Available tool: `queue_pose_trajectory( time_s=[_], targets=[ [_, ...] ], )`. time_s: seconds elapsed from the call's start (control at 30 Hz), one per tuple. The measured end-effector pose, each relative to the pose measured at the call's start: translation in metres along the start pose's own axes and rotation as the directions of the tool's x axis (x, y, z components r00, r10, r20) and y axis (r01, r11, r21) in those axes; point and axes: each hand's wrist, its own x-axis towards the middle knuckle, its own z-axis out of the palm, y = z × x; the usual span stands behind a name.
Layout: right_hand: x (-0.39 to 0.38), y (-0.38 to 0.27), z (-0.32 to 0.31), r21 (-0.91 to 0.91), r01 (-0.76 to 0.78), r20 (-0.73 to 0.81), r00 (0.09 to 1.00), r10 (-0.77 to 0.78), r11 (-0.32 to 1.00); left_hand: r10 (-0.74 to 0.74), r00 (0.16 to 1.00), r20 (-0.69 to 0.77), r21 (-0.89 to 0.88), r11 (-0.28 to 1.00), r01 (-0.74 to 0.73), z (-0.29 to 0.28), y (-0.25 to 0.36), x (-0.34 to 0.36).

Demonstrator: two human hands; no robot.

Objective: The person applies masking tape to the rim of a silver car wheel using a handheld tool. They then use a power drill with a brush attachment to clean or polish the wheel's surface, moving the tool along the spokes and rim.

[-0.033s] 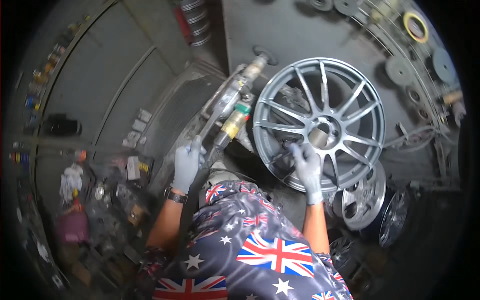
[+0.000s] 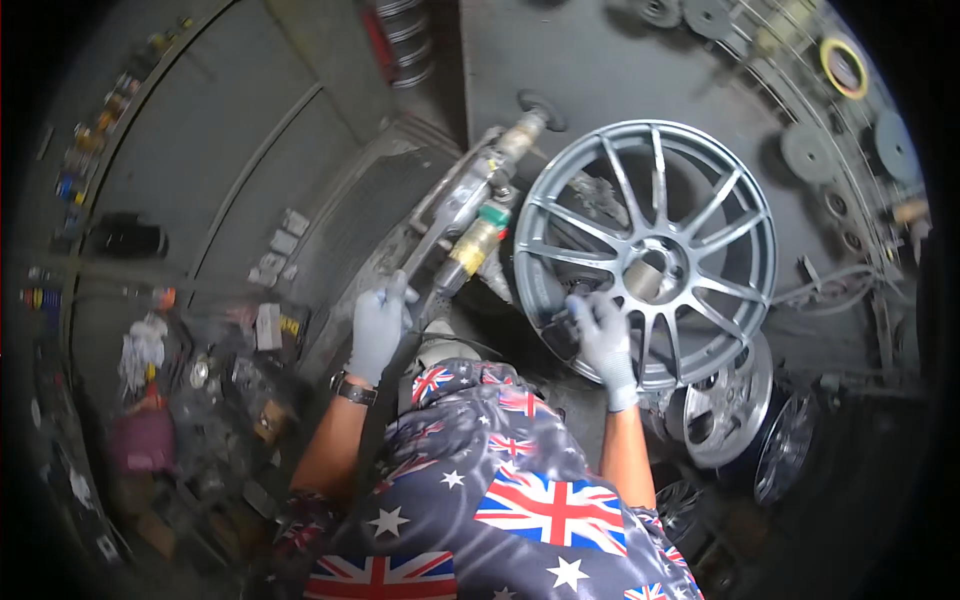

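My left hand (image 2: 383,330), in a grey glove, is closed on the end of a long metal bar (image 2: 428,247). The bar joins a metal assembly (image 2: 462,200) beside a cylindrical tool body (image 2: 470,255) with yellow and green bands. My right hand (image 2: 607,345), also gloved, has curled fingers at the lower-left spokes of a large grey multi-spoke wheel (image 2: 752,300), around something dark that I cannot make out. A short metal cylinder (image 2: 643,280) shows at the wheel's hub. A dark disc (image 2: 542,108) sits at the far end of the assembly.
Loose wheels (image 2: 712,420) lie below the large wheel on the right. Discs (image 2: 805,152) and a yellow ring (image 2: 843,68) hang at the upper right, near hoses (image 2: 830,285). Cluttered supplies (image 2: 220,400) fill the lower left. Stacked rims (image 2: 402,40) stand at the back beside a metal panel (image 2: 500,50).
The view has shifted slightly, so the wheel and tools appear farther right. My right hand has moved a little left relative to the wheel. My left hand stays on the bar.
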Motion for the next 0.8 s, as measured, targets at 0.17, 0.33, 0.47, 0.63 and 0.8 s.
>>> queue_pose_trajectory(
  time_s=[0.17, 0.33, 0.47, 0.63, 0.8],
  targets=[
    [-0.011, -0.016, 0.069, 0.112, 0.029, 0.458, 0.886, -0.077, 0.993, 0.076, 0.997, -0.005, 0.186, 0.980, -0.074, -0.023, -0.049, -0.049],
    [0.017, -0.029, 0.102, 0.069, -0.210, 0.487, 0.860, 0.151, 0.975, 0.087, 0.995, -0.055, 0.499, 0.865, -0.048, -0.064, -0.114, -0.105],
    [0.050, -0.050, 0.137, 0.026, -0.384, 0.364, 0.864, 0.349, 0.923, -0.120, 0.992, 0.048, 0.344, 0.934, 0.097, -0.103, -0.134, -0.120],
    [0.081, -0.072, 0.177, -0.110, -0.249, 0.150, 0.953, 0.263, 0.962, -0.317, 0.922, 0.221, 0.416, 0.886, 0.204, -0.188, -0.113, -0.113],
    [0.088, 0.005, 0.244, 0.166, -0.266, 0.005, 0.963, 0.269, 0.949, -0.640, 0.543, 0.543, 0.109, 0.695, 0.710, -0.286, -0.153, -0.124]
  ],
)
